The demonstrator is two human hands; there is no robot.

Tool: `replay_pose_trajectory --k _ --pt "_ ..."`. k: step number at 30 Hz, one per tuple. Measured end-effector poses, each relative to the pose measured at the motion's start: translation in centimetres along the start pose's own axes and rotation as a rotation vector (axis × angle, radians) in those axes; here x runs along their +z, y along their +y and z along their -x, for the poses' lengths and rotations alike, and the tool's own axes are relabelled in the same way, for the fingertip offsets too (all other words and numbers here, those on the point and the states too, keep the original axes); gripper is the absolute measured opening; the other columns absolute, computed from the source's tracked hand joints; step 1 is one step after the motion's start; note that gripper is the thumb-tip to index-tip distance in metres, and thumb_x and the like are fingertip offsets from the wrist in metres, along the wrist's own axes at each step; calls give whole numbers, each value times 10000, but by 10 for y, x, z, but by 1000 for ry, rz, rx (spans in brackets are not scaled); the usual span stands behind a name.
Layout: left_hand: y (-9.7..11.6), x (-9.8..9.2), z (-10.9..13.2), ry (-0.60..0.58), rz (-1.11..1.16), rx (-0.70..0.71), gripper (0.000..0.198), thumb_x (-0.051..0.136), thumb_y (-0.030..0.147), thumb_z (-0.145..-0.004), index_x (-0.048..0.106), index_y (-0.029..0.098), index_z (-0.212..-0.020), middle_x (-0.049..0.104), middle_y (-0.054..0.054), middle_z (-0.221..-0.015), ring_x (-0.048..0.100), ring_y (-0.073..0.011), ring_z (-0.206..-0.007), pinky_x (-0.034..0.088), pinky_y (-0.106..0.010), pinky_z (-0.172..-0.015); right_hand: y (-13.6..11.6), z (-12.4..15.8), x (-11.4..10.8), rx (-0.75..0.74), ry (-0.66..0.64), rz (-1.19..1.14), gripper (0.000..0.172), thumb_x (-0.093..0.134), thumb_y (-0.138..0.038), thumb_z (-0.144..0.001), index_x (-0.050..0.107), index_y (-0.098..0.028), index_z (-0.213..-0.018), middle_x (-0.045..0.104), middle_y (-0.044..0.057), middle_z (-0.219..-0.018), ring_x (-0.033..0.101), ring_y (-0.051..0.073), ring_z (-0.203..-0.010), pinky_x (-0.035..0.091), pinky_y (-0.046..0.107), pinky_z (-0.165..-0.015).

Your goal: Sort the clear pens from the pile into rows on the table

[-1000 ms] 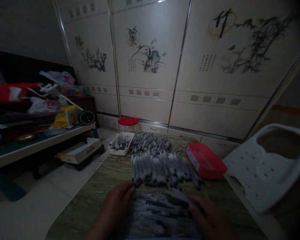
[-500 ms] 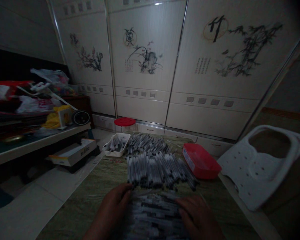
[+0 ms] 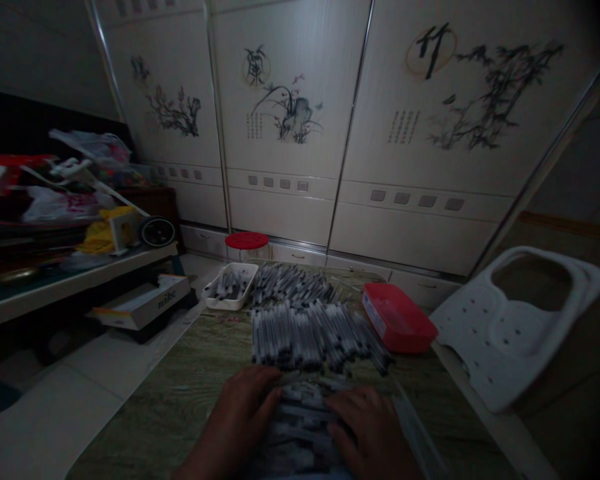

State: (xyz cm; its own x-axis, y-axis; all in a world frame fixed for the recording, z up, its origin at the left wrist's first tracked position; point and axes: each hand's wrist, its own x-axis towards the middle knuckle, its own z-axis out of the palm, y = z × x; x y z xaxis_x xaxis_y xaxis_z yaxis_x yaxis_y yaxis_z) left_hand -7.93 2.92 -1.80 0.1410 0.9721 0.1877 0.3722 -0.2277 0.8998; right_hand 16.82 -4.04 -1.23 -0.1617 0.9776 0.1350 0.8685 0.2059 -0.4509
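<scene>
A: What are the two hands doing?
B: The left hand (image 3: 245,410) and the right hand (image 3: 367,423) sit at the two ends of a near pile (image 3: 305,420) of thin sticks that look like pens. The backs are up. The left one leans in toward the right, and the right one leans in toward the left.
A: Are the fingers tight?
B: No, they curve softly on the pile's ends, with a gap to each thumb.
A: Where is the pile?
B: On the near part of the table (image 3: 180,393), between the left and right edges. Its sticks lie sideways, long way from left edge to right edge. It's too blurry to tell which way the tips point.
A: And behind it?
B: A neat row (image 3: 300,333) of sticks, long way near to far, dark ends toward us. A messy heap (image 3: 295,285) lies by the far edge. A white tray (image 3: 225,305) of sticks is by the far left corner, and a red box (image 3: 415,340) is by the right edge.
</scene>
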Motion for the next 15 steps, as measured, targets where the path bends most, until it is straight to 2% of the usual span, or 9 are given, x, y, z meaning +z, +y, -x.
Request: replay_pose_trajectory --k 7,15 --pt "-9 -2 -4 -125 -385 143 271 576 361 -922 735 278 -1125 737 -75 -1159 638 -271 -1118 458 -435 -1023 -2 -6 -1 56 3 -32 301 580 -289 -932 708 -362 -1195 731 -13 -1247 562 284 -1179 391 449 -978" --pt "-8 -2 -3 -139 -436 179 262 541 354 -950 715 278 -1130 735 -54 -1153 649 -238 -1101 477 -399 -1008 -3 -7 -6 45 -31 10 330 549 -281 -936 694 -269 -1233 717 55 -1270 574 317 -1194 416 504 -992"
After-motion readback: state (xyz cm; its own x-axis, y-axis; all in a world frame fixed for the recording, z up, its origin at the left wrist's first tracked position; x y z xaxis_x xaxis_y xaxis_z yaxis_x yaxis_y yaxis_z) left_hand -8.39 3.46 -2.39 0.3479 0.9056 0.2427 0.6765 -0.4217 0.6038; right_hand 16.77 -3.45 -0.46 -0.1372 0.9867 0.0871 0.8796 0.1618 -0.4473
